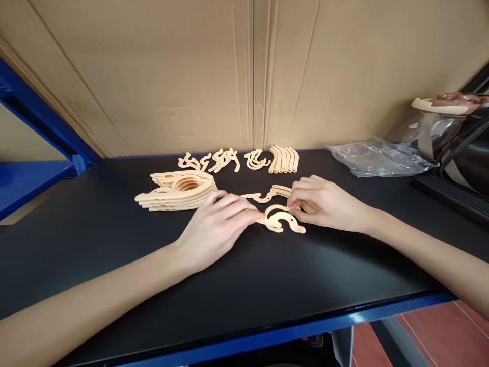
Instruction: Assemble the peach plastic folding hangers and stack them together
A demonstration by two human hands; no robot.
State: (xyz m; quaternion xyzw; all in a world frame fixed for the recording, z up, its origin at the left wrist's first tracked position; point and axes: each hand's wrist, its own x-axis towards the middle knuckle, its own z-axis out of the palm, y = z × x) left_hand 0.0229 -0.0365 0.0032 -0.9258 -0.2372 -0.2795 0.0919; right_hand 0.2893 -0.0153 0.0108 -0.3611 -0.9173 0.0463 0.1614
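Note:
My left hand (223,224) is closed, its fingertips pinching the left end of a cream plastic hanger hook piece (284,220) above the black table. My right hand (324,204) pinches a thin curved cream hanger piece (275,208) at its right end, close to the hook. The two pieces overlap in view; whether they are joined I cannot tell. Just behind lies another wavy hanger piece (261,198), and several curved arms (281,190) are partly hidden by my right hand. A neat stack of cream folding hangers (179,191) sits beyond my left hand.
Along the table's back lie loose hook pieces (227,159), small curved pieces (255,159) and a row of curved arms (283,159). A clear plastic bag (382,157) rests at the back right, beside a black object (458,188). Cardboard (171,76) stands behind the black table (229,306).

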